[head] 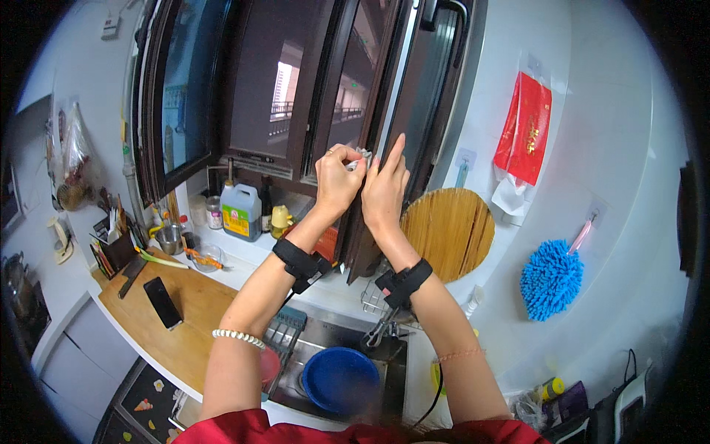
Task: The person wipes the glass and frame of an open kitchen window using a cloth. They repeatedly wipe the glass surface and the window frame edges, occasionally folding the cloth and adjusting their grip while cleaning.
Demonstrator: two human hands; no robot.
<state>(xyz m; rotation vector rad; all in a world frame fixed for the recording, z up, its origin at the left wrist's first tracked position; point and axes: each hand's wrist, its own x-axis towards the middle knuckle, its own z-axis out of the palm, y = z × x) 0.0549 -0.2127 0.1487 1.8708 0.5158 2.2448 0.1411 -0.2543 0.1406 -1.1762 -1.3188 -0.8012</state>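
Note:
Both arms reach up to the edge of an opened dark-framed window sash point(388, 111). My left hand point(339, 178) pinches a small crumpled whitish cloth or tissue point(360, 158) against the frame. Close beside it, my right hand point(386, 191) rests on the sash edge with its index finger extended upward; whether it also touches the crumpled piece is unclear. Black straps with small devices circle both wrists. Below the arms, a blue basin point(341, 379) sits in the steel sink point(395, 355).
Bottles and a large plastic jug point(242, 212) line the sill at left. A cutting board point(194, 294) holds a phone point(162, 302) and a cleaver point(132, 275). A round wooden board point(448, 234) leans on the wall; a blue chenille duster point(552, 280) hangs at right.

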